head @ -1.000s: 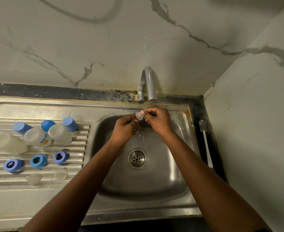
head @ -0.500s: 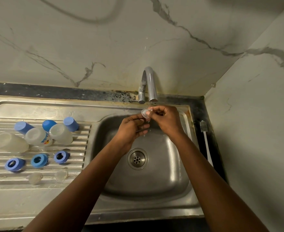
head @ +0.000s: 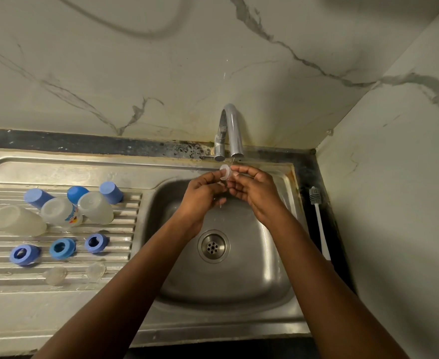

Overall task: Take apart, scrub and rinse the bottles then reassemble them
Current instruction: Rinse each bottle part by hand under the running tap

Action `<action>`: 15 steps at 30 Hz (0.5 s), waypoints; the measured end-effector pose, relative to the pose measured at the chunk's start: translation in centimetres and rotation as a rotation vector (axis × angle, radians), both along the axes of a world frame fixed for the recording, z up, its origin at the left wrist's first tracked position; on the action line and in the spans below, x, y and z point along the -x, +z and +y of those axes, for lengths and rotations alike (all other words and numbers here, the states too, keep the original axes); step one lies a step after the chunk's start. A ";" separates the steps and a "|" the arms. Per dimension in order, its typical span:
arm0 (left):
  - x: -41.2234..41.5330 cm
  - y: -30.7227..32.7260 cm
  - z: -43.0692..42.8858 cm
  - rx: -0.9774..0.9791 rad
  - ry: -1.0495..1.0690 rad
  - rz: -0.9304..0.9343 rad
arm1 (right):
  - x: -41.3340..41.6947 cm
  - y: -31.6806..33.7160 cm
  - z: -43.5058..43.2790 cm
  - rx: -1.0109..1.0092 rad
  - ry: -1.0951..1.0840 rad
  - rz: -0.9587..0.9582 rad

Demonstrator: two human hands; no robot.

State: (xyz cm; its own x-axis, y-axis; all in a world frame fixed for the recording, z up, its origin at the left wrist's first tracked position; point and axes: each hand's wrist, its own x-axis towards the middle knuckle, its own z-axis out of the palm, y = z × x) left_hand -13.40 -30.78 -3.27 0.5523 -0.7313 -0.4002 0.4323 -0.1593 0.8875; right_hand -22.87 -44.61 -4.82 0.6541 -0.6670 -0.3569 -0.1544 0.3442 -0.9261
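Note:
A small clear silicone teat is held under the thin water stream from the tap, over the sink basin. My left hand and my right hand both pinch it with their fingertips. On the draining board to the left lie three clear bottles on their sides, three blue caps behind them, three blue collar rings in a row, and two clear teats nearest me.
A white bottle brush lies on the dark ledge right of the sink, against the marble side wall. The drain sits in the basin's middle. A marble wall rises behind the tap.
Both hands have shifted slightly up and right, closer under the tap spout, turning the teat between the fingers. The parts on the draining board have not moved.

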 end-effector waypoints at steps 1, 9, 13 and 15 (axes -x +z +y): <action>0.0 0.1 0.0 0.003 0.004 -0.021 | -0.1 0.1 0.1 -0.054 -0.008 -0.016; 0.1 0.6 0.4 0.045 0.046 -0.113 | -1.0 0.5 1.0 -0.602 -0.102 -0.175; 0.1 0.8 0.6 0.057 0.051 -0.101 | -1.1 0.5 1.1 -0.621 -0.110 -0.180; 0.1 0.8 0.6 0.057 0.041 -0.115 | -1.1 0.4 1.0 -0.630 -0.116 -0.182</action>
